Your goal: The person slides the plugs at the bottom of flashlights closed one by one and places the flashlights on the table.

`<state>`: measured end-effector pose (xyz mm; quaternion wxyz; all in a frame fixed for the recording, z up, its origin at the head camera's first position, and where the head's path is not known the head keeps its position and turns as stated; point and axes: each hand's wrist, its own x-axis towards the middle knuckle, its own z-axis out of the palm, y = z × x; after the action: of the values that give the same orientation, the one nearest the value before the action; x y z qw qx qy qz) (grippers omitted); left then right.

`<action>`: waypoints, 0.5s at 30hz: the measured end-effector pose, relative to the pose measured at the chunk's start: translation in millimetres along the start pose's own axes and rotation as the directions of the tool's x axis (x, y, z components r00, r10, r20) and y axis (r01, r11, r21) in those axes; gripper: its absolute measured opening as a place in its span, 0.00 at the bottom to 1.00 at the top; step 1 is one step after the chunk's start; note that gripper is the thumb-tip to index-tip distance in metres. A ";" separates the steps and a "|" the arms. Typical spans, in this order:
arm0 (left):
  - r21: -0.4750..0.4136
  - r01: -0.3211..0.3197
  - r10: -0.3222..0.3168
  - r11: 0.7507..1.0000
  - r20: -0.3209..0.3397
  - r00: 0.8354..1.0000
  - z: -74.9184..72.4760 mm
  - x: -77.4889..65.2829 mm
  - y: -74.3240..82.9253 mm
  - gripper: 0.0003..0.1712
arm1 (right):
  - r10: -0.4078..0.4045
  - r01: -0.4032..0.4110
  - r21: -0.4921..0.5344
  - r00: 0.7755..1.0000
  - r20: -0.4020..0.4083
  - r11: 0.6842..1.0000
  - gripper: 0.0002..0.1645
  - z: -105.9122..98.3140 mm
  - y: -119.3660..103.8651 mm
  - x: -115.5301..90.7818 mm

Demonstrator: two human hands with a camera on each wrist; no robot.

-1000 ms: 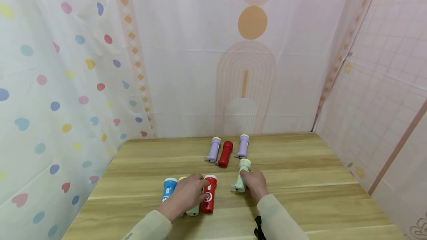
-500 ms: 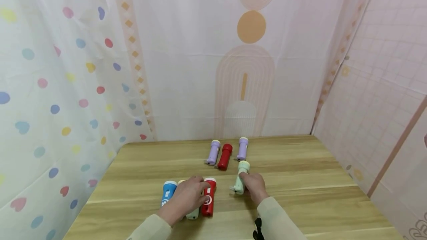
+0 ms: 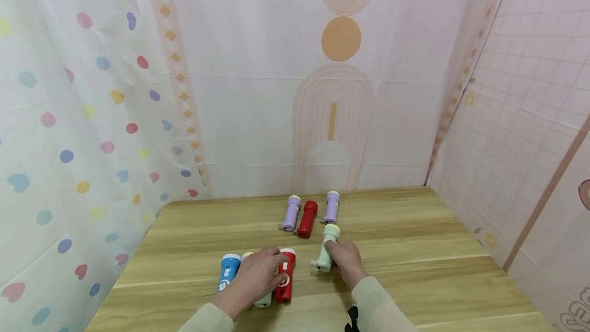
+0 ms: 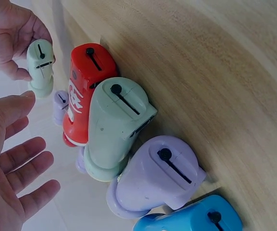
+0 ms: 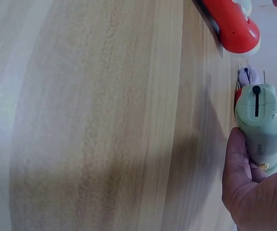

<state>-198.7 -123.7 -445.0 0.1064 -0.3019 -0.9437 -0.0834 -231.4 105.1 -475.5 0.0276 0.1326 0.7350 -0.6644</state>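
My right hand [image 3: 346,261] grips a pale green flashlight [image 3: 325,256], tilted, with a small piece jutting out near its tail. In the right wrist view, fingers and thumb sit on either side of this green body [image 5: 259,130]. My left hand [image 3: 258,276] is over a near row of flashlights, its fingers spread and loosely bent in the left wrist view. That row holds a blue flashlight [image 3: 228,270], a purple flashlight [image 4: 157,173], a second pale green flashlight [image 4: 117,120] and a red flashlight [image 3: 285,286]. From the head, the left hand hides most of the purple and green ones.
Farther back lie a purple flashlight [image 3: 291,213], a dark red flashlight [image 3: 307,219] and another purple flashlight [image 3: 332,207]. They rest on a wooden table [image 3: 405,240]. A patterned curtain [image 3: 253,132] hangs along its back edge, with more cloth at both sides.
The head view has shifted slightly. The green flashlight in my right hand has edged a little leftward, while the left hand and the other flashlights stay nearly as they were.
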 end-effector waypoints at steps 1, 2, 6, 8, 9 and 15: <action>-0.004 0.005 -0.005 1.000 0.008 1.000 0.4 -0.3 0.3 0.18 | 0.000 0.000 0.002 1.000 0.001 1.000 0.22 0.5 0.0 -0.4; -0.006 0.010 -0.010 1.000 0.013 1.000 0.8 -0.8 0.4 0.19 | 0.001 -0.001 0.005 1.000 0.002 1.000 0.22 1.2 0.0 -0.9; -0.012 0.014 -0.014 1.000 0.005 1.000 3.5 -2.4 1.0 0.18 | 0.007 -0.007 0.015 1.000 0.002 1.000 0.21 5.0 0.8 -1.8; -0.014 0.010 -0.010 1.000 -0.011 1.000 4.1 -2.5 1.4 0.18 | 0.014 -0.014 0.015 1.000 0.001 1.000 0.21 7.0 0.6 -2.3; -0.014 0.004 -0.005 1.000 -0.022 1.000 4.4 -2.3 1.6 0.18 | 0.015 -0.015 0.015 1.000 -0.002 1.000 0.22 7.9 -0.1 -2.4; -0.003 -0.051 0.051 0.999 -0.086 0.995 4.8 0.6 3.2 0.17 | 0.036 -0.037 0.046 0.999 0.007 0.998 0.24 10.2 -6.6 -5.2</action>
<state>-198.0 -119.6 -449.1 0.1484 -0.3223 -0.9300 -0.0959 -229.3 93.7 -469.2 0.0389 0.1444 0.7167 -0.6812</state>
